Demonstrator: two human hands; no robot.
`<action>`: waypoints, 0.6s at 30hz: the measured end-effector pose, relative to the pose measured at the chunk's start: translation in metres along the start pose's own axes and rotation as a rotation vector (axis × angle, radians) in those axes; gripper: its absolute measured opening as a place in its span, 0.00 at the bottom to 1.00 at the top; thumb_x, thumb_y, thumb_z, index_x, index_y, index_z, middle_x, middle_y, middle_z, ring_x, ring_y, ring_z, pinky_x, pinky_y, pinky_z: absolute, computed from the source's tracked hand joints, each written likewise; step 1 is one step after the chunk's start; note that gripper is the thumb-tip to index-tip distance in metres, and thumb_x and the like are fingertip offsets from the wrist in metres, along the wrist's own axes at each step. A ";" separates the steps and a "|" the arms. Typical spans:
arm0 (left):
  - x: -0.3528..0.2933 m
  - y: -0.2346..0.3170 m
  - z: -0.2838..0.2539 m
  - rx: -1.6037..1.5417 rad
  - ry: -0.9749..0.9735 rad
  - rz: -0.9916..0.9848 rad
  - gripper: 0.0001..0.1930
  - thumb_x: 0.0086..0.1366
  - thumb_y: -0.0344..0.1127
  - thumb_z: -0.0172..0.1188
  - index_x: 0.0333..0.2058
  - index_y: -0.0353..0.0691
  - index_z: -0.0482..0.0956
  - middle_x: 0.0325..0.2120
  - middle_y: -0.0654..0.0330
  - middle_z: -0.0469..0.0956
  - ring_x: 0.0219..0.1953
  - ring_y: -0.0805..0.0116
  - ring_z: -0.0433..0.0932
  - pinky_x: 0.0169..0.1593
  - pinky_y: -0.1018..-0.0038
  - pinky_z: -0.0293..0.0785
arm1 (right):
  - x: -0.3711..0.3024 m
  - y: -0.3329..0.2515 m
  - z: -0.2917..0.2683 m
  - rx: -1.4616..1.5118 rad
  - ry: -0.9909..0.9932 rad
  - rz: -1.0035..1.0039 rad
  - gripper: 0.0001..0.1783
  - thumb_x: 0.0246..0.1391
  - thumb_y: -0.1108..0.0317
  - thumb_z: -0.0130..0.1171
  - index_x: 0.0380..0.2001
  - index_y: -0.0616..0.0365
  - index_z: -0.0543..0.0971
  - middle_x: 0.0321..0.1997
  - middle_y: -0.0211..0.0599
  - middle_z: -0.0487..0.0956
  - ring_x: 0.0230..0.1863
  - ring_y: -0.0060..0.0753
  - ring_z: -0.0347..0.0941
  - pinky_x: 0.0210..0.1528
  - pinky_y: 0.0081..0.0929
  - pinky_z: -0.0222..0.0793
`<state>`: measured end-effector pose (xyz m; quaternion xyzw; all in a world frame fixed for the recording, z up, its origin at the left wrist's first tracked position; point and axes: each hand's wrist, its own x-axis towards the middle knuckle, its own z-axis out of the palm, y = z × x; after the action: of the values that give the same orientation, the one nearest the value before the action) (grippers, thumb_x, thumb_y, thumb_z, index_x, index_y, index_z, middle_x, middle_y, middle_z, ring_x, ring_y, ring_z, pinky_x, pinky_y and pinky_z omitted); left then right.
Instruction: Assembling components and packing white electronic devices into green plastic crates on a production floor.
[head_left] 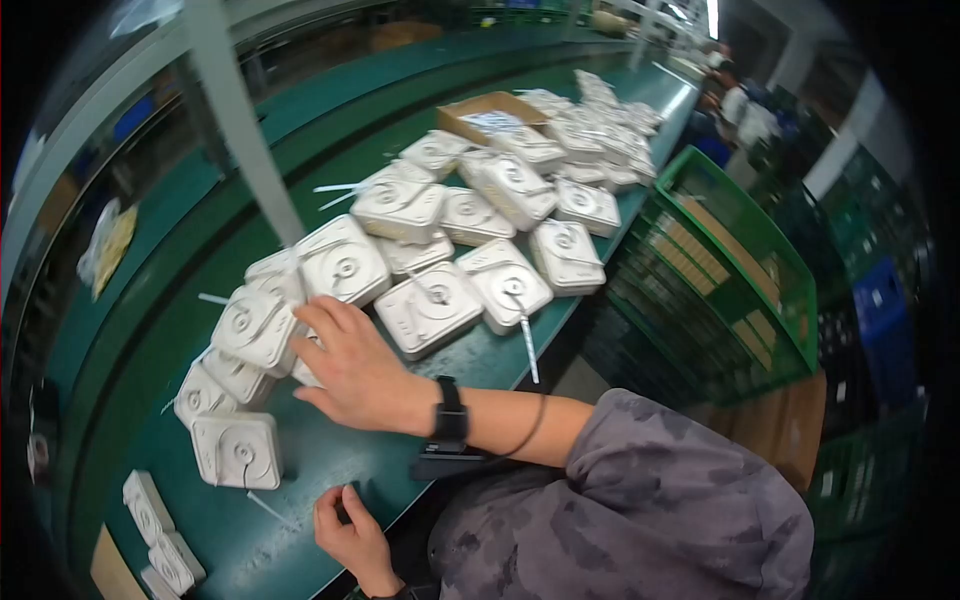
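Many white square plastic units, each with a round recess on top, lie heaped on the green bench. My right hand (355,370) reaches into the near left of the heap, its fingers and thumb around the edge of a white square unit (306,372), mostly hidden by the hand. Its fingertips also lie against the neighbouring white unit (252,328). Low over the bench's near edge is my left hand (352,535), thumb and forefinger apart, with nothing visible between them. Another white unit (237,450) stands tilted at the heap's near end.
Several white units (172,560) stand at the lower left. An open cardboard box (475,108) sits behind the heap. Right of the bench is a green crate (740,235) with cardboard inside. A metal post (240,115) rises at the bench's middle. People work at the far right.
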<state>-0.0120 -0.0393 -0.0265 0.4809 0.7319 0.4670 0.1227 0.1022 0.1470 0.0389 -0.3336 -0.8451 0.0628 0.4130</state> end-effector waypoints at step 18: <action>0.076 0.117 0.183 0.689 -0.284 0.730 0.40 0.59 0.54 0.67 0.63 0.36 0.65 0.67 0.42 0.58 0.69 0.36 0.55 0.68 0.46 0.53 | -0.139 0.165 -0.182 -0.417 -0.059 0.968 0.53 0.46 0.37 0.67 0.66 0.64 0.65 0.72 0.72 0.52 0.70 0.69 0.54 0.65 0.58 0.58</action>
<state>0.1335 0.1385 -0.0098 0.7758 0.6039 0.1414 -0.1155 0.3822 0.1577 0.0036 -0.7589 -0.6002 0.0864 0.2375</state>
